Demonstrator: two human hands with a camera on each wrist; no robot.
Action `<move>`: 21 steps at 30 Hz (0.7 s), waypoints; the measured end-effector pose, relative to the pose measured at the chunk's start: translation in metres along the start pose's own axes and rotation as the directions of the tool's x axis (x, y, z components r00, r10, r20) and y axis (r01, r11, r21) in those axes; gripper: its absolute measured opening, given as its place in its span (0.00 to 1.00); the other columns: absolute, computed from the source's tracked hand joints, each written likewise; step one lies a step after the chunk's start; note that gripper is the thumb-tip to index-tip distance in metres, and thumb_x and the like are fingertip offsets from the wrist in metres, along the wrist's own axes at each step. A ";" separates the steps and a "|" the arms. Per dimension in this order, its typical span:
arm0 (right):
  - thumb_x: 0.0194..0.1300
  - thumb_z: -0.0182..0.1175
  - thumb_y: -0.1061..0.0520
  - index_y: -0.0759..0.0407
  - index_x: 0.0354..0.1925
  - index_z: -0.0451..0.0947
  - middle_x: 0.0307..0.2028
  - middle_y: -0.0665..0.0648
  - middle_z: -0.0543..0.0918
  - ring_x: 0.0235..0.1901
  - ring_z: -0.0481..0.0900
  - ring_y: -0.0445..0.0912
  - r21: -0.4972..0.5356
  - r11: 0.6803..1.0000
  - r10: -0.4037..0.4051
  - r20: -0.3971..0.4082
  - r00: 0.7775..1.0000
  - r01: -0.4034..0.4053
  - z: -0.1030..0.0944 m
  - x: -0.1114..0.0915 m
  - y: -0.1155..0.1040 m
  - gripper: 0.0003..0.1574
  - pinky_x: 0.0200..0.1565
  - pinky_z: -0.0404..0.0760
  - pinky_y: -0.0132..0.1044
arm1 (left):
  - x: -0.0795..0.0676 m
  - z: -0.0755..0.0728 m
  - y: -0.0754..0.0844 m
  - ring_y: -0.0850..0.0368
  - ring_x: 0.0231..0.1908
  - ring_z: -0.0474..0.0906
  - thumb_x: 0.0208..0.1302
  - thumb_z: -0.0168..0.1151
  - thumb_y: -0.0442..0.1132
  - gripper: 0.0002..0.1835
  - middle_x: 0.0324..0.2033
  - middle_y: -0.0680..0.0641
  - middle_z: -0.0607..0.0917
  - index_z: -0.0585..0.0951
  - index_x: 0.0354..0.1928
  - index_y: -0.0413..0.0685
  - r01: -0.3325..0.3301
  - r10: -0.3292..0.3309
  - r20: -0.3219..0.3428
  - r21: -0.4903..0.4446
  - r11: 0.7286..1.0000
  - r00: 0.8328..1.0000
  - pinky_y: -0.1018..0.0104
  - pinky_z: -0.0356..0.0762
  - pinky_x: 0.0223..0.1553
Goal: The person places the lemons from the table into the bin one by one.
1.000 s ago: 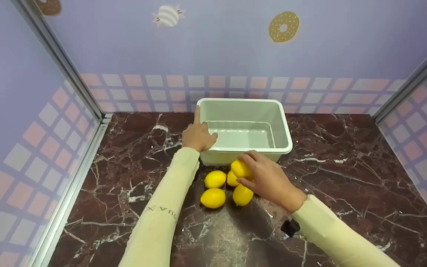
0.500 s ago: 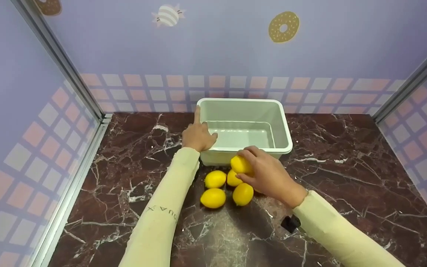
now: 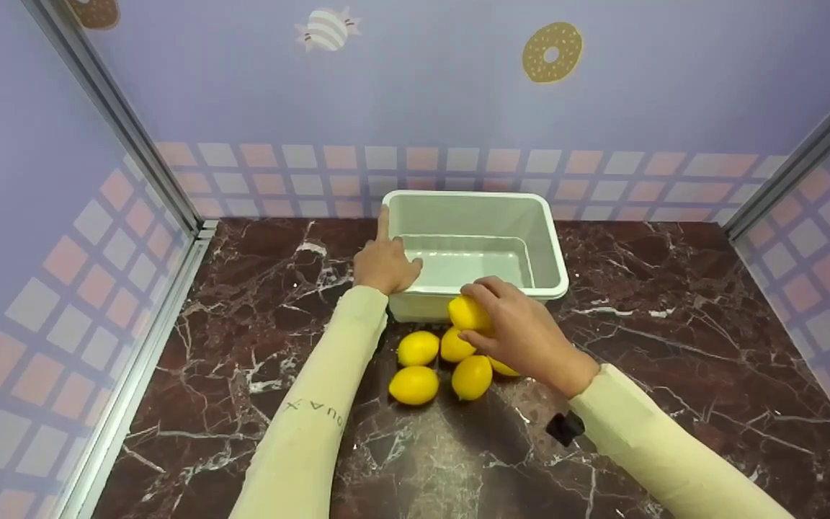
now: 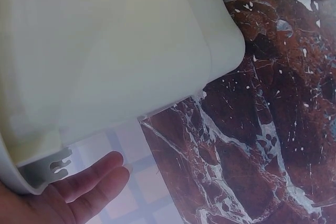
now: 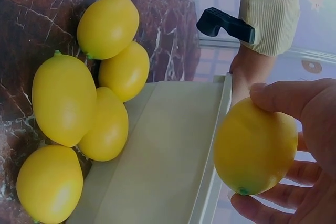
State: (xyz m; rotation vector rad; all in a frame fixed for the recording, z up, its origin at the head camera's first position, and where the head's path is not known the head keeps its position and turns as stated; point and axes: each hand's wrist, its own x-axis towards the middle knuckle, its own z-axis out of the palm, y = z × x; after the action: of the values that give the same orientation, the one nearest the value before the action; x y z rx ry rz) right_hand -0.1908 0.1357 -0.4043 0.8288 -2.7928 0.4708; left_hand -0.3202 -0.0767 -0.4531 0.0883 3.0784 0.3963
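My right hand (image 3: 527,331) holds a yellow lemon (image 5: 255,148) between thumb and fingers, raised by the near wall of a pale plastic bin (image 3: 555,252). In the right wrist view, the held lemon overlaps the bin's rim. My left hand (image 3: 386,267) grips the bin's left rim, its index finger straight along the edge and its thumb over the inner side. Two of its fingers (image 4: 100,184) show below the rim in the left wrist view. Several more lemons (image 3: 413,386) lie in a cluster on the table just before the bin.
The brown marbled table (image 3: 278,346) carries the bin near the tiled-pattern back wall (image 3: 444,94). Panels with metal corner rails (image 3: 116,115) stand on the left and right. A black clip-like piece (image 3: 565,428) sits at the right wrist.
My right hand has lifted its lemon slightly toward the bin's near rim, uncovering another lemon beneath the hand. The left hand and bin have stayed in place.
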 end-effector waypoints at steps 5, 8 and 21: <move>0.57 0.69 0.45 0.55 0.58 0.74 0.53 0.56 0.78 0.48 0.79 0.50 0.001 1.000 -0.005 0.003 1.000 0.005 -0.001 0.003 -0.001 0.34 0.46 0.82 0.44 | 0.000 -0.001 0.000 0.40 0.48 0.78 0.63 0.53 0.60 0.32 0.78 0.50 0.37 0.78 0.60 0.44 0.002 -0.002 -0.004 0.002 1.000 1.000 0.46 0.80 0.43; 0.57 0.69 0.45 0.55 0.58 0.74 0.54 0.56 0.78 0.48 0.78 0.50 0.012 1.000 -0.003 0.005 1.000 0.003 -0.002 0.004 -0.001 0.34 0.46 0.81 0.45 | -0.001 -0.001 0.000 0.39 0.47 0.79 0.63 0.53 0.60 0.32 0.78 0.50 0.37 0.78 0.60 0.44 0.003 -0.003 -0.007 -0.003 1.000 1.000 0.46 0.80 0.43; 0.57 0.69 0.45 0.55 0.59 0.73 0.54 0.56 0.77 0.48 0.78 0.50 0.015 1.000 0.016 0.022 1.000 -0.016 -0.005 0.011 -0.001 0.34 0.45 0.81 0.45 | 0.000 -0.001 0.000 0.40 0.49 0.78 0.63 0.53 0.60 0.32 0.78 0.50 0.36 0.78 0.60 0.44 0.003 -0.003 0.000 0.002 1.000 1.000 0.46 0.80 0.43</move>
State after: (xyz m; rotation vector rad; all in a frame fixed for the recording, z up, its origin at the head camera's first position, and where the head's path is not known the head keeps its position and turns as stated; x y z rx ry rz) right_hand -0.1989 0.1316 -0.3963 0.8196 -2.8212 0.4885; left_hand -0.3201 -0.0768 -0.4519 0.0833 3.0783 0.3933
